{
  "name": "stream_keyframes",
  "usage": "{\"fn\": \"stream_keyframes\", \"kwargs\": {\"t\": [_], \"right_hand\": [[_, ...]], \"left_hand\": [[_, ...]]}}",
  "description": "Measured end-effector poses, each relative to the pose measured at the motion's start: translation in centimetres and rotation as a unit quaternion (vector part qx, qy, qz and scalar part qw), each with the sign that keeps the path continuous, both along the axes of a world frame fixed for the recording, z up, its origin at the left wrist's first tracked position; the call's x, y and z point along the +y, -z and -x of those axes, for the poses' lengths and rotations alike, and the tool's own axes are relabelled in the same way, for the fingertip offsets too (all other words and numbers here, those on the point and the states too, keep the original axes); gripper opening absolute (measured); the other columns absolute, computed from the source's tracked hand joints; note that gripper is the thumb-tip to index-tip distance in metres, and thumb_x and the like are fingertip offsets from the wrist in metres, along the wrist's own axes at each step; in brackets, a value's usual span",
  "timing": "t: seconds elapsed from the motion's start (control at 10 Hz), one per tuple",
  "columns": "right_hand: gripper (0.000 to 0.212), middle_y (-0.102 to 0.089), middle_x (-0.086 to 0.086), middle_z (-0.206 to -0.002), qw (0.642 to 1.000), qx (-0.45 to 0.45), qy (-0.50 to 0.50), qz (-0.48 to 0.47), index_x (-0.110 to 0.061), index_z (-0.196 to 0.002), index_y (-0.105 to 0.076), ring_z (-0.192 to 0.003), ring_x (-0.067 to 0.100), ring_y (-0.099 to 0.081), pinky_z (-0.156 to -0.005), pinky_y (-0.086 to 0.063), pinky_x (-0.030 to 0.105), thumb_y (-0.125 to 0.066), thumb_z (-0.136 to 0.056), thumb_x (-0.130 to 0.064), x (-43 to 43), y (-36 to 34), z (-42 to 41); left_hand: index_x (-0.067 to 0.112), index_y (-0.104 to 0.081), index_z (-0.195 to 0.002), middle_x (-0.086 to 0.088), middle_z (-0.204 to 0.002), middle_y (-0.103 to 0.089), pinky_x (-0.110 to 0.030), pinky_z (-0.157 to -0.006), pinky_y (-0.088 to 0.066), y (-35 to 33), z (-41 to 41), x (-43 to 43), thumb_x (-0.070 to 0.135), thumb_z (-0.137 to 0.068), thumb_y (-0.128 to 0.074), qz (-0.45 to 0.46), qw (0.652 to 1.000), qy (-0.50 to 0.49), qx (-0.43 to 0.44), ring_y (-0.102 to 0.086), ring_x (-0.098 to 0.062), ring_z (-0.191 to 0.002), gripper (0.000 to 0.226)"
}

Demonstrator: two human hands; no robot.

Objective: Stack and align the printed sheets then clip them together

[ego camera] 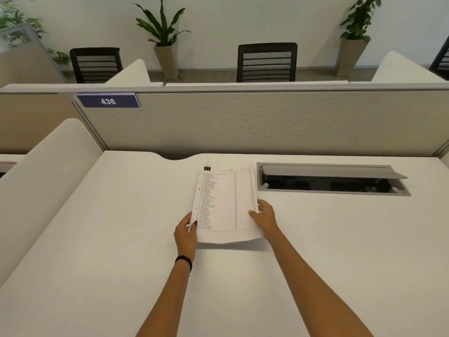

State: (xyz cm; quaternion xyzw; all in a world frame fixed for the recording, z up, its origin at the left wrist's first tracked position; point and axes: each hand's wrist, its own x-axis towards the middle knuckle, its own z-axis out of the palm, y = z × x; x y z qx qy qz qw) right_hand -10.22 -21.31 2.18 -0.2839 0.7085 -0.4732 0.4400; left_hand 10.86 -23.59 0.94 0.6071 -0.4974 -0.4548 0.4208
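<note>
A stack of printed sheets (224, 203) with columns of small text lies lengthwise on the white desk (340, 239), its near end lifted a little so a shadow falls under it. My left hand (185, 233) grips the stack's left edge near the bottom corner, thumb on top. My right hand (264, 218) holds the right edge, thumb on the page and fingers beneath. A small black binder clip (207, 168) sits at the stack's far left corner; whether it bites the paper or only lies beside it I cannot tell.
An open cable hatch (332, 180) with a raised grey lid is sunk into the desk right of the sheets. A beige partition (243, 122) with a blue "436" sign (108, 101) closes the far side. A white curved divider (48, 171) borders the left.
</note>
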Motion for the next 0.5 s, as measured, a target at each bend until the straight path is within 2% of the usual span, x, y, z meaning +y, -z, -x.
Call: {"fn": "stream_keyframes", "kwargs": {"t": [0.1,0.2,0.3,0.4,0.5], "right_hand": [[0.046,-0.052,0.016,-0.132,1.0,0.016,-0.002,-0.019,-0.002,-0.13,-0.044,-0.116,0.028,-0.052,-0.091,-0.044,0.031,-0.053,-0.085,0.004,-1.1,0.7,0.0],[0.043,-0.053,0.017,-0.131,0.999,0.048,-0.009,-0.023,0.0,-0.127,-0.045,-0.119,0.03,-0.051,-0.096,-0.043,0.032,-0.05,-0.086,0.007,-1.9,1.1,0.0],[0.035,-0.057,0.017,-0.127,0.997,0.073,-0.031,-0.02,0.001,-0.12,-0.053,-0.117,0.031,-0.054,-0.09,-0.043,0.027,-0.045,-0.087,0.008,-2.1,0.7,0.1],[0.037,-0.052,0.018,-0.132,0.992,0.117,-0.052,-0.016,0.002,-0.124,-0.049,-0.122,0.032,-0.049,-0.098,-0.041,0.031,-0.045,-0.088,0.007,-2.1,0.6,0.5],[0.043,-0.041,0.017,-0.141,0.982,0.181,-0.043,0.018,-0.001,-0.132,-0.04,-0.132,0.031,-0.038,-0.108,-0.031,0.034,-0.049,-0.09,-0.003,-1.9,0.0,1.3]], "left_hand": [[0.002,-0.056,-0.121,-0.003,-0.116,-0.058,-0.029,-0.097,-0.042,0.2,0.2,-1.4,-0.004,-0.088,-0.052,-0.001,1.0,-0.018,-0.008,-0.053,-0.018,-0.104,0.034],[0.002,-0.058,-0.118,-0.003,-0.11,-0.06,-0.028,-0.093,-0.043,0.2,0.6,-2.9,-0.005,-0.088,-0.051,0.015,0.999,-0.012,-0.03,-0.054,-0.018,-0.1,0.031],[0.0,-0.059,-0.115,-0.008,-0.112,-0.062,-0.033,-0.095,-0.046,0.9,0.5,-4.5,-0.003,-0.088,-0.05,-0.008,0.997,0.007,-0.082,-0.057,-0.023,-0.101,0.028],[-0.003,-0.054,-0.12,-0.019,-0.121,-0.057,-0.044,-0.103,-0.043,1.9,0.5,-5.6,0.001,-0.089,-0.051,-0.036,0.989,0.018,-0.142,-0.052,-0.034,-0.115,0.032],[-0.001,-0.045,-0.13,-0.021,-0.13,-0.049,-0.045,-0.103,-0.04,1.1,1.0,-5.5,0.004,-0.091,-0.049,-0.038,0.979,0.013,-0.198,-0.045,-0.035,-0.123,0.04]]}}
